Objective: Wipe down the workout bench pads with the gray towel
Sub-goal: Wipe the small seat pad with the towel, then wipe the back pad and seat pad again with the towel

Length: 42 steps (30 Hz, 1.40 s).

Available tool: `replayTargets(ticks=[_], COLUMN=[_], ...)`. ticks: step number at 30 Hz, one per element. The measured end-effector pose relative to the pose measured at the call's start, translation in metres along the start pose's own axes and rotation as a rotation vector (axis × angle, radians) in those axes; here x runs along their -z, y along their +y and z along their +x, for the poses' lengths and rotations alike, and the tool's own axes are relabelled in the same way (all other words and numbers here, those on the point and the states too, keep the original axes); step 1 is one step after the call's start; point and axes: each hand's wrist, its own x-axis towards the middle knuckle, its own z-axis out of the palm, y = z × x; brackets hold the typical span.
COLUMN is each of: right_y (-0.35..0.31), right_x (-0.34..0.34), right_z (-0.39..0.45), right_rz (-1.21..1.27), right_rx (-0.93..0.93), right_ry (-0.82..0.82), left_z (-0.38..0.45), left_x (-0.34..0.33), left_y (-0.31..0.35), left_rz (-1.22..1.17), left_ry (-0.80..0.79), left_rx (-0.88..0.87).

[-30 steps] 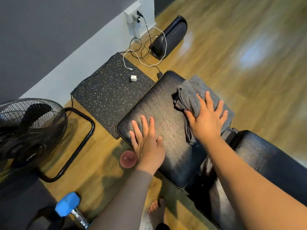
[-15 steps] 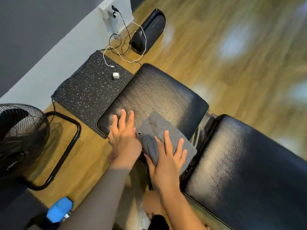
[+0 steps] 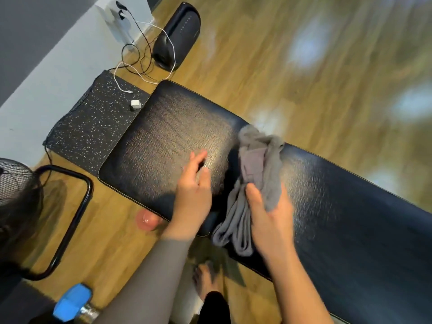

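Note:
The black workout bench has a square seat pad (image 3: 161, 141) on the left and a long back pad (image 3: 350, 206) running off to the right. The gray towel (image 3: 259, 164) is bunched up and hangs over the gap between the two pads. My right hand (image 3: 268, 213) grips its lower part, thumb on top of the cloth. My left hand (image 3: 194, 190) hovers or rests on the near right part of the seat pad, fingers apart, holding nothing.
A speckled black floor mat (image 3: 93, 127) lies left of the bench with a white charger (image 3: 136, 104) and cables. A black speaker (image 3: 177, 36) stands by the wall. A fan (image 3: 16, 188) and black stand tube (image 3: 77, 220), a blue dumbbell (image 3: 72, 302), a pink object (image 3: 147, 219) and a bare foot (image 3: 208, 279) are nearby.
My right hand has closed on the towel and carried it from the near edge of the seat pad to the gap by the back pad. My left hand shifted right across the seat pad.

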Motion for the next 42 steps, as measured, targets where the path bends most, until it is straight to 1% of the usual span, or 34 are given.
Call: replayTargets(ticks=[2, 4, 5, 7, 8, 9, 11, 13, 15, 17, 19, 21, 23, 26, 29, 32, 34, 38, 42], right_y=[-0.003, 0.013, 0.026, 0.056, 0.070, 0.079, 0.090, 0.089, 0.089, 0.093, 0.094, 0.093, 0.094, 0.091, 0.087, 0.082, 0.082, 0.081, 0.090], right_x=[0.026, 0.043, 0.047, 0.050, 0.052, 0.054, 0.059, 0.061, 0.062, 0.064, 0.065, 0.065, 0.066, 0.071, 0.075, 0.079, 0.078, 0.076, 0.085], right_z=[0.017, 0.027, 0.024, 0.002, -0.011, -0.024, -0.036, -0.032, -0.026, -0.018, -0.007, 0.002, 0.014, 0.039, 0.068, 0.091, 0.093, 0.075, 0.023], right_rz=[-0.227, -0.596, -0.797, -1.132, -1.228, -1.279, -1.273, -1.264, -1.268, -1.218, -1.167, -1.162, -1.163, -1.150, -1.200, -1.199, -1.203, -1.146, -1.136], right_rx=[0.140, 0.280, 0.320, 0.337, 0.340, 0.352, 0.371, 0.380, 0.380, 0.372, 0.346, 0.323, 0.343, 0.336, 0.278, 0.269, 0.258, 0.229, 0.233], right_ry=[0.000, -0.125, -0.194, -0.386, -0.471, -0.521, -0.554, -0.525, -0.503, -0.446, -0.384, -0.368, -0.365, -0.321, -0.307, -0.287, -0.287, -0.267, -0.240], left_z=[-0.004, -0.005, -0.004, -0.002, -0.003, -0.004, -0.006, -0.006, -0.011, -0.023, -0.035, -0.044, -0.047, -0.049, -0.047, -0.035, -0.028, -0.046, -0.091], left_x=[-0.018, -0.026, -0.027, -0.026, -0.026, -0.028, -0.032, -0.036, -0.043, -0.055, -0.068, -0.080, -0.086, -0.093, -0.104, -0.115, -0.119, -0.121, -0.115], left_y=[-0.011, -0.024, -0.026, -0.021, -0.015, -0.011, -0.005, -0.004, 0.001, 0.010, 0.019, 0.020, 0.017, 0.017, 0.023, 0.031, 0.035, 0.027, 0.004], left_rz=[0.167, 0.279, 0.266, 0.185, 0.167, 0.174, 0.229, 0.277, 0.213, 0.119, 0.092, 0.152, 0.250, 0.374, 0.442, 0.484, 0.505, 0.531, 0.516], left_ry=[-0.109, -0.116, -0.080, -0.019, -0.009, -0.003, -0.009, -0.043, -0.118, -0.194, -0.275, -0.358, -0.389, -0.373, -0.388, -0.438, -0.428, -0.341, -0.190], left_rx=[-0.035, -0.101, -0.109, -0.056, -0.028, -0.014, -0.005, -0.044, -0.123, -0.213, -0.212, -0.188, -0.210, -0.273, -0.324, -0.306, -0.305, -0.253, -0.349])
